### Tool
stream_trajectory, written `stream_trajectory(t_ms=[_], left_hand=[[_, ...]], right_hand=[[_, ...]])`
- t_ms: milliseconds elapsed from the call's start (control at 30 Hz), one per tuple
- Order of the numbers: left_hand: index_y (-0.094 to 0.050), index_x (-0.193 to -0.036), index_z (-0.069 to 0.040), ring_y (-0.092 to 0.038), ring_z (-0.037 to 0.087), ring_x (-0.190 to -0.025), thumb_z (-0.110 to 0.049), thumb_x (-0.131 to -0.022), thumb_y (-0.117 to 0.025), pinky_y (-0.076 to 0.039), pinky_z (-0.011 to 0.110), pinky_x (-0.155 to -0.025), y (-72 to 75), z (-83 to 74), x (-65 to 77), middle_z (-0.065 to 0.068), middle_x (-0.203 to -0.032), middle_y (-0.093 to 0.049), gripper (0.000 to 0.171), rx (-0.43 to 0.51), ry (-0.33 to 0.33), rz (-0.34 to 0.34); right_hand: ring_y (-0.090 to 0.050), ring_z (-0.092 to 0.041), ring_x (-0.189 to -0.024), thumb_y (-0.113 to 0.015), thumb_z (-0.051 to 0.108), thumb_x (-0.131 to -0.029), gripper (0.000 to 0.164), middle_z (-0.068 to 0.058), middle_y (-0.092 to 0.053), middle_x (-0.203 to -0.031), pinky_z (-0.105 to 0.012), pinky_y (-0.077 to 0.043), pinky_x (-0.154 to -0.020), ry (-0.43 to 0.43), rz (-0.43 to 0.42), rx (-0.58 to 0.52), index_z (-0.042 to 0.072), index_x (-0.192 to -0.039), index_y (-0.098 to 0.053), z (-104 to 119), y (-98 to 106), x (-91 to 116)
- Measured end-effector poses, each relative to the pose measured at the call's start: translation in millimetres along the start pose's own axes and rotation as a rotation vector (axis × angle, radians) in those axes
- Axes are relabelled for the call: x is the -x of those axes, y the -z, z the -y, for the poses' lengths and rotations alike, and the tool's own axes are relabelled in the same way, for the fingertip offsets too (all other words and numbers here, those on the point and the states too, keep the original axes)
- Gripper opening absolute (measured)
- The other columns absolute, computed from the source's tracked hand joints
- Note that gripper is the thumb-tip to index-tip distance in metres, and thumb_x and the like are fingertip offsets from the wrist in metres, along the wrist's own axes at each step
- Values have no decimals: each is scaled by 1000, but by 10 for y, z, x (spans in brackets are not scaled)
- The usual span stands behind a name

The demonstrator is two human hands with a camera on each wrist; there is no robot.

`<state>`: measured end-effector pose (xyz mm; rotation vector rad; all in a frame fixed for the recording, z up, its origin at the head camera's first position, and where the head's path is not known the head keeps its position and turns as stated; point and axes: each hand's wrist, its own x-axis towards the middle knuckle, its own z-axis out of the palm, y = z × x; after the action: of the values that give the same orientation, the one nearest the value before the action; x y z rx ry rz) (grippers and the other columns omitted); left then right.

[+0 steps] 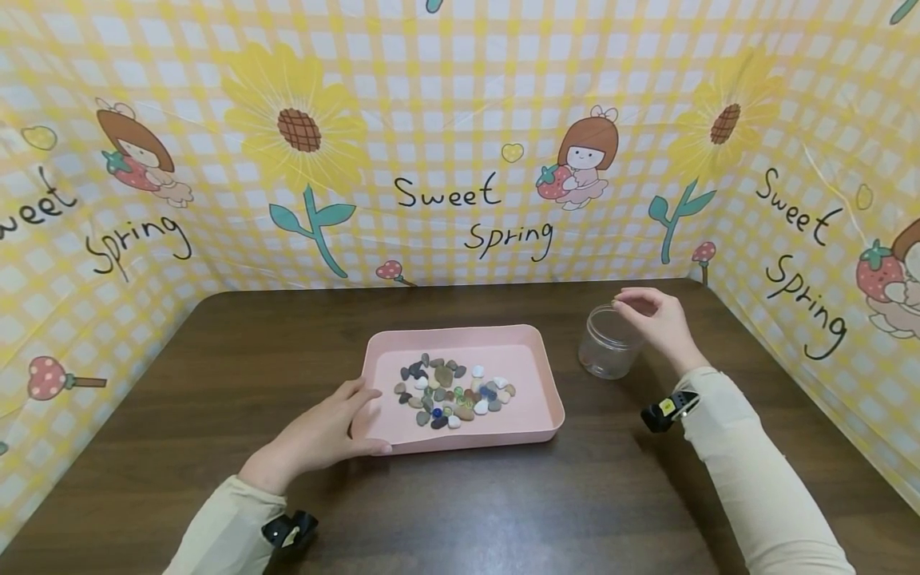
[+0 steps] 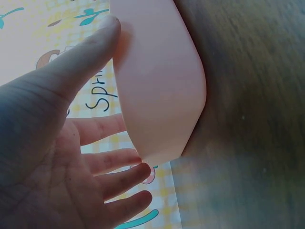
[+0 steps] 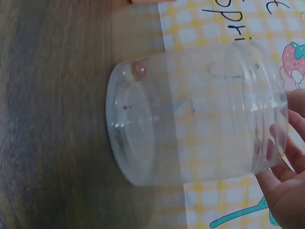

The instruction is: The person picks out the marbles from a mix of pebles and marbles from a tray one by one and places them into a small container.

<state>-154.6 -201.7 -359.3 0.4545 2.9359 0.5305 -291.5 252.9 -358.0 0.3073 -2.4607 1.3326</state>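
A shallow pink tray (image 1: pixel 460 438) holds several pebbles (image 1: pixel 444 375) and glass marbles. My left hand (image 1: pixel 323 431) holds the tray's near left corner. In the left wrist view its thumb lies against the pink wall (image 2: pixel 162 86), and the fingers reach the wall's far end. To the tray's right stands an uncapped clear jar (image 1: pixel 607 355), with a red marble (image 3: pixel 138 70) low inside it. My right hand (image 1: pixel 657 323) is at the jar's mouth. Its fingertips pinch a small yellow-green marble (image 1: pixel 615 301), mostly hidden by the fingers.
The dark wooden table (image 1: pixel 474 511) carries the tray and the jar. A yellow checked cloth (image 1: pixel 446 239) with printed flowers and figures rises behind the table and along both sides. Small black cameras (image 1: pixel 290 529) are strapped at both wrists.
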Motion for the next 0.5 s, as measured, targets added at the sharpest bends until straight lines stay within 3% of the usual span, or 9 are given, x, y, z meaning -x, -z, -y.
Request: stream_trajectory(t_ms=[100, 500], left_hand=[[-49, -132, -3, -47, 43, -123, -59, -70, -71, -42, 54, -97, 3, -2, 1, 28, -144, -34, 86, 3, 1, 1], [-49, -132, -3, -46, 44, -124, -58, -70, -72, -42, 54, -97, 0, -5, 2, 28, -144, -34, 86, 3, 6, 1]], right_hand=[[-49, 22, -80, -63, 23, -89, 32, -24, -60, -119, -1, -40, -74, -30, 3, 37, -4, -106, -65, -20, 19, 18], [-46, 19, -72, -61, 22, -90, 31, -26, -65, -107, -4, -39, -70, -78, 17, 148, -4, -106, -65, -90, 29, 50]])
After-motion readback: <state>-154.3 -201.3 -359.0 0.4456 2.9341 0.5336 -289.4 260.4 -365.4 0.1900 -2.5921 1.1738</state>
